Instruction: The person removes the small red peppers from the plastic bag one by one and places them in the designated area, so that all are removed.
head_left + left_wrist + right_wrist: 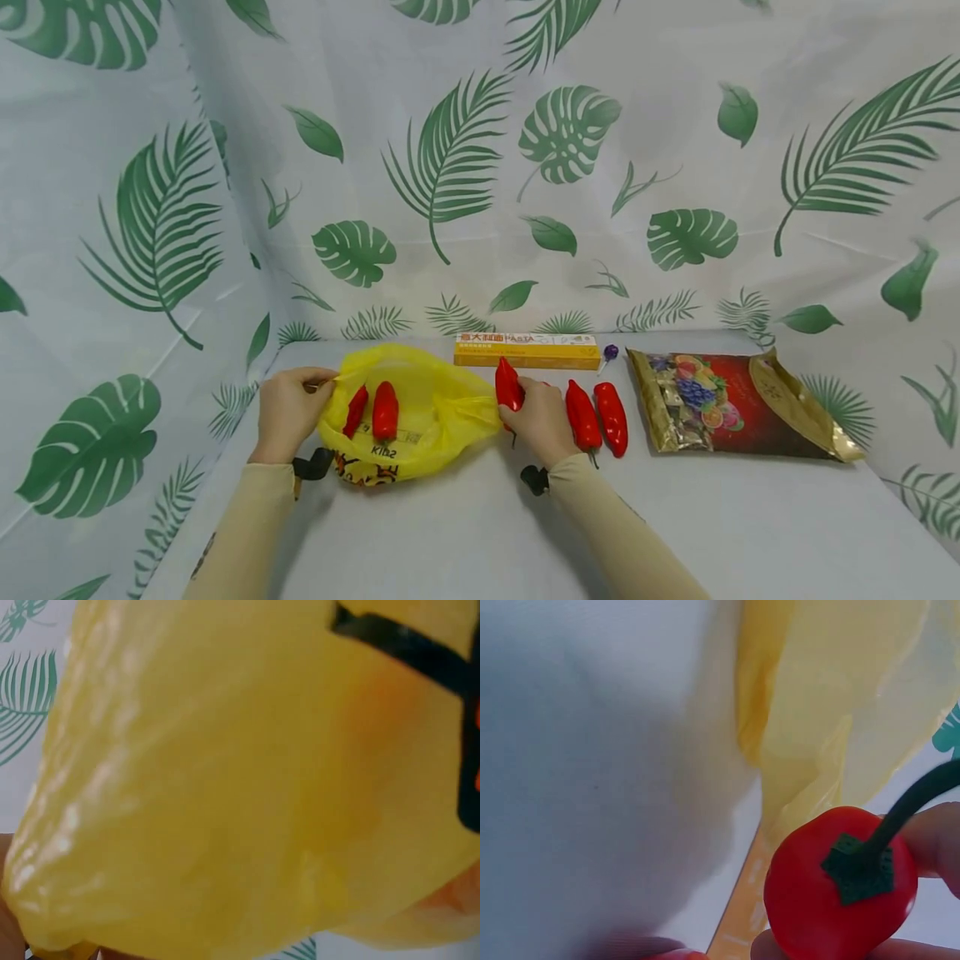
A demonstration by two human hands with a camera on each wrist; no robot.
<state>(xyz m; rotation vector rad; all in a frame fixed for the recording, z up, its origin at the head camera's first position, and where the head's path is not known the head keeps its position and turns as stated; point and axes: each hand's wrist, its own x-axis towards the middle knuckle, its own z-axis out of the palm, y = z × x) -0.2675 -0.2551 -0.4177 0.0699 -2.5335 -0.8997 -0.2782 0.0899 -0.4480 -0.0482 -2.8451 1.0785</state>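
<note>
My left hand [292, 408] pinches the left edge of a thin yellow plastic bag [442, 425], whose mouth gapes toward me. Two red peppers [386, 412] show inside the bag, and its wall fills most of the left wrist view. In my right hand [543, 417] is another red pepper [507, 385], gripped between thumb and fingers beside the bag's right end. The right wrist view shows that pepper [832, 892] end-on, its green stem [907, 810] facing the camera. Right of this hand, two more red peppers [612, 419] lie side by side on the table; a further bit of red is mostly hidden behind the hand.
A yellow and white pasta box [527, 352] lies along the back of the white table [480, 542]. Next to it is a small purple lollipop [611, 353]. A large red and gold candy bag [738, 404] lies at the right. Leaf-printed cloth hangs behind and at the left.
</note>
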